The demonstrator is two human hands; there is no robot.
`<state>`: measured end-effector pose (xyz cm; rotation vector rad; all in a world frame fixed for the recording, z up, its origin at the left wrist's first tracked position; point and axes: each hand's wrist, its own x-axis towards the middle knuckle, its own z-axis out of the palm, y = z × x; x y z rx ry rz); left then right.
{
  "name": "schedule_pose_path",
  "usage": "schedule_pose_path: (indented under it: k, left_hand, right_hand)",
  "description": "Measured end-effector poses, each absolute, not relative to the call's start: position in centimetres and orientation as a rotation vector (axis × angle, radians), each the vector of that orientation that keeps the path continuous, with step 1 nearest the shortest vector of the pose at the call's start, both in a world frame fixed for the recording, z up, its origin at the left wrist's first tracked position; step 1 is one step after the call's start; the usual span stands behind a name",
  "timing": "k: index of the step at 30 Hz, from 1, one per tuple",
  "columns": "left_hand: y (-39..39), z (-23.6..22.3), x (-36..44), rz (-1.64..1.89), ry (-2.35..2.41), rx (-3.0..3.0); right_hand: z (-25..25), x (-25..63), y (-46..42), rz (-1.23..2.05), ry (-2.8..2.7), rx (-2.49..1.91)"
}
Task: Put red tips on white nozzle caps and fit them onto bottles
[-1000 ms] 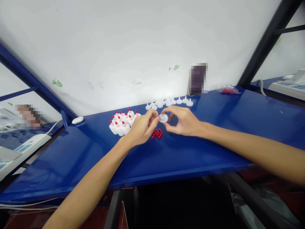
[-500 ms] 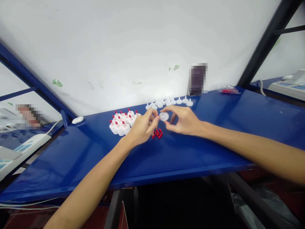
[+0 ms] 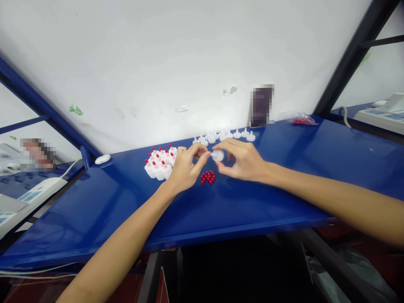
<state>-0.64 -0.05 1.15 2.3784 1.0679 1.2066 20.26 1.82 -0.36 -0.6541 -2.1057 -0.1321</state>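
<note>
My right hand (image 3: 243, 162) pinches a small white nozzle cap (image 3: 217, 155) between thumb and fingers, held just above the blue table (image 3: 284, 189). My left hand (image 3: 186, 166) meets it from the left, thumb and forefinger pinched at the cap's side; whatever they hold is too small to make out. Below the hands lies a little heap of red tips (image 3: 208, 177). Left of my left hand stands a cluster of white caps with red tips (image 3: 159, 162). A row of plain white caps (image 3: 227, 135) sits behind the hands near the wall.
A white wall rises right behind the table. A small white oval object (image 3: 102, 159) lies at the back left. A clear bag with red pieces (image 3: 299, 118) lies at the back right. Black frame posts stand at right; neighbouring benches hold pale devices on both sides.
Both hands stayed almost in place. My left fingers have shifted slightly up against the cap, which my right hand has turned a little.
</note>
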Motion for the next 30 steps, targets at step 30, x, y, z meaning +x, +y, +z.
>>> schedule_pose_path:
  k: [30]
  left_hand:
    - [-0.4,-0.1,2.2,1.338,0.646,1.542]
  right_hand:
    - [-0.3,18.5,0.5,0.075,-1.956,-0.493]
